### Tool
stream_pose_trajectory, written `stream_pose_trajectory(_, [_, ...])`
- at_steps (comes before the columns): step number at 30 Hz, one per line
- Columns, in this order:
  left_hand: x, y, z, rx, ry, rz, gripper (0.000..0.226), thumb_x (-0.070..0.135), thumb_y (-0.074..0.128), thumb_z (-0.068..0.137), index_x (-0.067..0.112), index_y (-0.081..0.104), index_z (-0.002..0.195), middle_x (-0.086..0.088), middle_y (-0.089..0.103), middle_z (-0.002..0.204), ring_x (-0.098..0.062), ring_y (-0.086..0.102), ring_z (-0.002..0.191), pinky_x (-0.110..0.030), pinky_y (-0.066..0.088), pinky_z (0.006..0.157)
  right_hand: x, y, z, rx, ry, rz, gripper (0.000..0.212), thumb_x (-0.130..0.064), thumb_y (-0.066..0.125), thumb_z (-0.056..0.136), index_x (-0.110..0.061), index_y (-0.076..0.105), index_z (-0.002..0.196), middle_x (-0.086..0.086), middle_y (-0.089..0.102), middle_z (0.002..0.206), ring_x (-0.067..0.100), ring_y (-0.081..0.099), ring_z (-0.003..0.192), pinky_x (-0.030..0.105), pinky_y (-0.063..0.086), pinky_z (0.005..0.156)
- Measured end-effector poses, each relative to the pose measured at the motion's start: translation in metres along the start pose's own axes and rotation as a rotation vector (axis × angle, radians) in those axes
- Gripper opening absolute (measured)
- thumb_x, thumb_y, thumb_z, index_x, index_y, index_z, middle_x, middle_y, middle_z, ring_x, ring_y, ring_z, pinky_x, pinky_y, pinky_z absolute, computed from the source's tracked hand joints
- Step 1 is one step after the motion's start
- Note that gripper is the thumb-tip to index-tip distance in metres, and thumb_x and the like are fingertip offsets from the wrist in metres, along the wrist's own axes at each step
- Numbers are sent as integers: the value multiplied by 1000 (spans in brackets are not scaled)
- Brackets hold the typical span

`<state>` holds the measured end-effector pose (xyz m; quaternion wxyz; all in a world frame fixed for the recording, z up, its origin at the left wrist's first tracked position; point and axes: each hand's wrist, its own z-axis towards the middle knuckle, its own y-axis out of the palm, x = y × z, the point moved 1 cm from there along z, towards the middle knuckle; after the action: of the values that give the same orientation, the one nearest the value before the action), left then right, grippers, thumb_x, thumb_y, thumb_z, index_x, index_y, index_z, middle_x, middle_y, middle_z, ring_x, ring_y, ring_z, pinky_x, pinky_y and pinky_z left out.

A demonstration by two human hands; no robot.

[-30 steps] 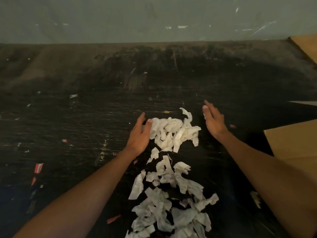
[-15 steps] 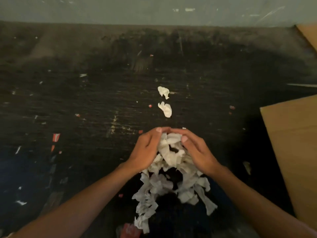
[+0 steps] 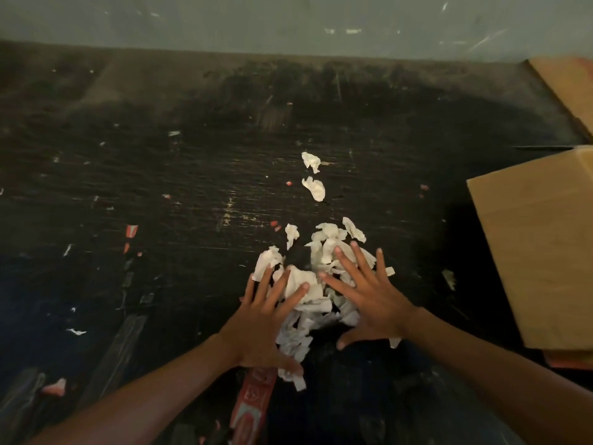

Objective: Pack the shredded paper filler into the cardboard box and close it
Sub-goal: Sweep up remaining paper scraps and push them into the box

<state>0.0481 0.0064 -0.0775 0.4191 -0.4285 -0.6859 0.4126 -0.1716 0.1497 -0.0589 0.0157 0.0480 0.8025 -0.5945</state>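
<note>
A loose heap of white shredded paper (image 3: 324, 252) lies on the dark, scratched table (image 3: 160, 194) in front of me. My left hand (image 3: 266, 322) rests flat on the heap's left side, fingers spread. On the right side my right hand (image 3: 369, 297) lies palm down, fingers also spread. Neither hand grips any paper. Two stray shreds (image 3: 313, 175) lie farther back, apart from the heap. The brown cardboard box (image 3: 539, 245) stands at the right edge of the view, about a hand's width from my right hand.
A second piece of cardboard (image 3: 568, 88) leans at the far right by the grey wall (image 3: 288, 20). A red printed strip (image 3: 253, 403) lies near the table's front edge, under my left wrist. Small red and white scraps (image 3: 131, 231) dot the table's left half.
Both hands swept the spread-out shreds toward me into a bunch. They have since opened and now lie flat on the heap. Two shreds stayed behind farther back.
</note>
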Motion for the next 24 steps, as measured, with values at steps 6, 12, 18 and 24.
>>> stream_pose_trajectory(6, [-9, 1, 25, 248, -16, -42, 92, 85, 40, 79, 28, 27, 151, -11, 36, 153, -32, 23, 143, -51, 21, 119, 19, -1, 31, 11, 25, 45, 105, -97, 32, 64, -49, -2, 151, -1, -14, 164, 30, -26, 146, 70, -3, 112])
stream_pose_trajectory(12, [-15, 3, 43, 419, -152, 30, 57, 51, 66, 80, 16, 50, 123, -7, 56, 116, -27, 53, 104, -42, 45, 84, 15, 12, 24, 189, 100, 71, 77, -53, 75, 67, -23, 52, 134, 6, 51, 136, 30, 32, 130, 51, 42, 101])
stream_pose_trajectory(18, [-13, 0, 47, 394, -225, -88, 61, 34, 82, 73, 12, 57, 124, -9, 65, 113, -28, 62, 102, -39, 50, 85, 8, 21, 19, 198, 247, 70, 61, -30, 87, 63, -10, 66, 116, 11, 61, 115, 31, 53, 108, 39, 57, 66])
stream_pose_trajectory(24, [-7, -20, 38, 224, -436, -231, 56, 34, 64, 93, 19, 37, 140, -8, 62, 128, -28, 62, 112, -42, 51, 92, 0, 1, 10, 73, 321, 155, 47, -34, 63, 89, -14, 53, 130, 7, 49, 136, 23, 51, 118, 36, 46, 96])
